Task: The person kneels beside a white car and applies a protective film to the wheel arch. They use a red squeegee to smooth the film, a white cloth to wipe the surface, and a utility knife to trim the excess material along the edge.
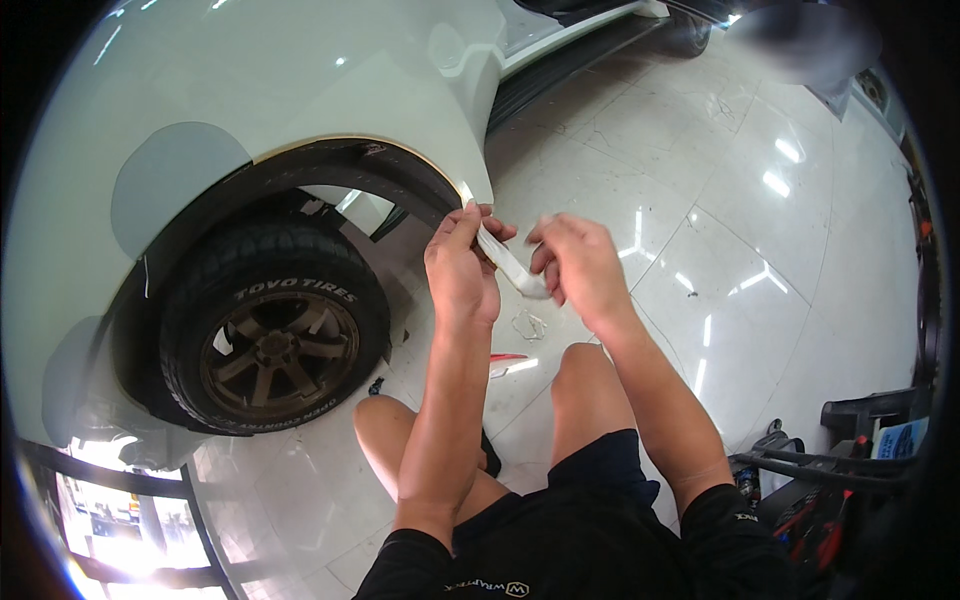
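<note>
Along the edge of a pale car's wheel arch (pixel 385 148), a thin yellowish line runs to the arch's lower right end. There my left hand (pixel 463 265) is closed, with thumb and fingers pinching a white strip (pixel 510 265), soft and tape-like. The strip hangs down to the right, toward my right hand (pixel 580 262). That hand is slightly blurred, its fingers curled in at the strip's lower end. Below the arch stands a black tyre (pixel 215 285) on a bronze spoked wheel (pixel 280 348).
Round grey patches (pixel 175 185) show on the car's panel. Thin white scraps (pixel 528 325) and a red and white piece (pixel 508 364) lie on the glossy tiled floor (pixel 740 240). At lower right is a black stool or cart (pixel 830 465) with tools. A dark railing (pixel 120 482) is at lower left.
</note>
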Motion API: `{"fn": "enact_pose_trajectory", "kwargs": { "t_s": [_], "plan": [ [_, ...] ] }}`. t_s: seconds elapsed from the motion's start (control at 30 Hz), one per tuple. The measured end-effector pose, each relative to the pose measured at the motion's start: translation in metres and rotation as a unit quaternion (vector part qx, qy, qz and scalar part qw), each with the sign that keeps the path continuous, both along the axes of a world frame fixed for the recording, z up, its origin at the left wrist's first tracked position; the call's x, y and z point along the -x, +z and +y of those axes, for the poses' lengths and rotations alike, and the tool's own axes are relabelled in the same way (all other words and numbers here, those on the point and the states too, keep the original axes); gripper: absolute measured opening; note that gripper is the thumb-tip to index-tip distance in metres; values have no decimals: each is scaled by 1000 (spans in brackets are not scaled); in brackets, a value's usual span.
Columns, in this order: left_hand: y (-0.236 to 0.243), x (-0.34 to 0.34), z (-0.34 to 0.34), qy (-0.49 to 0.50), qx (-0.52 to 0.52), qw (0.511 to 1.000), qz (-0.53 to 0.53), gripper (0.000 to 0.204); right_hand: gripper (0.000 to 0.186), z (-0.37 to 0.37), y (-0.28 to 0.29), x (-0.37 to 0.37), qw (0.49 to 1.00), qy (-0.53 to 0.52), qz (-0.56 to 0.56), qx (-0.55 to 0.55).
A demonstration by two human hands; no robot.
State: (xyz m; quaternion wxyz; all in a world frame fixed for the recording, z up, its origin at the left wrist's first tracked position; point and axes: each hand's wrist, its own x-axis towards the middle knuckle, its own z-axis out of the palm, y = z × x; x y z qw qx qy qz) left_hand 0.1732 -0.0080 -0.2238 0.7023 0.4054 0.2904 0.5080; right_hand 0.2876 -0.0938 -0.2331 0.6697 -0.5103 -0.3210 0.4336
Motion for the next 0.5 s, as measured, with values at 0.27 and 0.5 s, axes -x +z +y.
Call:
{"fn": "enact_pose_trajectory", "kwargs": {
  "t_s": [0.27,0.5],
  "plan": [
    [11,9,-40,8,-62,997,34,24,46,61,14,1,993,94,58,-33],
    [11,18,-58,-20,-88,991,101,25,27,58,39,4,995,98,-30,-10]
  ]
}}
